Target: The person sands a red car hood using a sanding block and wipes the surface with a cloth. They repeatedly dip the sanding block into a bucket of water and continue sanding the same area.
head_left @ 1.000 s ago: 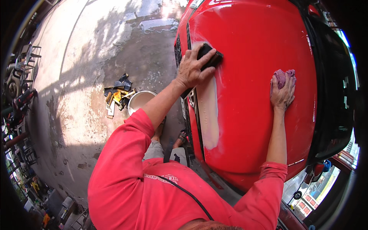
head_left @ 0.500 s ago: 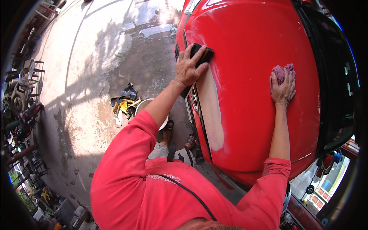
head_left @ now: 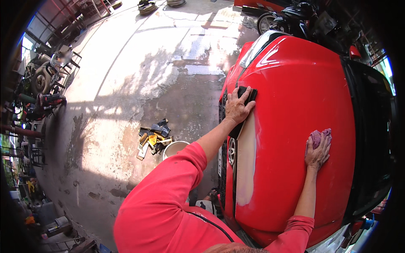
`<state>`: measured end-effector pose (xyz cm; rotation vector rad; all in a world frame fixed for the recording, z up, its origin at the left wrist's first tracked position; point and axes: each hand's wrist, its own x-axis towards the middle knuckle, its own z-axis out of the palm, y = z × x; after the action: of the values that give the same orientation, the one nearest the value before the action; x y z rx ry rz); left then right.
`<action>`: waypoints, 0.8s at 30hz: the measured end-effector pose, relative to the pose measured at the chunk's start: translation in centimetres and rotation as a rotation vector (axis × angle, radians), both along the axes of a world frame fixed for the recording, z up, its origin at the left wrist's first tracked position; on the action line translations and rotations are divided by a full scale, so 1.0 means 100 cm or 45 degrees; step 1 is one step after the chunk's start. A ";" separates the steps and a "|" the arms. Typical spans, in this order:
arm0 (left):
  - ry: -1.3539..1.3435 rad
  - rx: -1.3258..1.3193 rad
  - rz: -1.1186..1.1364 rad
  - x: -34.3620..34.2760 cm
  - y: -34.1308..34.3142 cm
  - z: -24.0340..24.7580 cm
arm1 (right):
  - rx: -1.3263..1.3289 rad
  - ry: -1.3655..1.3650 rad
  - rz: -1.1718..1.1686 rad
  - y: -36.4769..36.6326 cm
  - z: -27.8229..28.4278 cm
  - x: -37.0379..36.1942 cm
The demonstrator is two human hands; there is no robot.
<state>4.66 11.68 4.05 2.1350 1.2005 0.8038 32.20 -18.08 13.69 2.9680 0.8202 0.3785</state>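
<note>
Left hand (head_left: 238, 110) has its fingers clamped over a black block (head_left: 252, 95), right on the hood's front edge by the pale patch (head_left: 246, 173). Press unevenly or let it tip, and I reckon it'd gouge the patch or scuff the red hood (head_left: 291, 105). Right hand (head_left: 316, 156) fingers clutch a purple cloth (head_left: 315, 138). Versus half a second ago: same grips, but the view's swung, so a motorcycle (head_left: 291, 17) shows.

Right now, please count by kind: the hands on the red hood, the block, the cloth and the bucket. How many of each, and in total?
Hands: 2 (left hand, right hand)
Black block: 1
Purple cloth: 1
White bucket: 1
Total: 5
</note>
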 end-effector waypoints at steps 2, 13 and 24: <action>0.052 -0.262 0.181 0.015 0.041 0.016 | -0.008 0.006 0.026 0.011 0.005 -0.007; -0.077 -0.108 0.103 0.007 0.011 -0.020 | -0.010 -0.013 0.017 0.000 0.001 0.002; -0.102 0.101 -0.412 -0.036 -0.104 -0.005 | 0.051 -0.032 0.014 -0.013 0.001 0.008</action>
<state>1.02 1.29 3.51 2.2597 0.7655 0.7919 33.00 -19.40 13.78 2.9901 0.8363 0.4376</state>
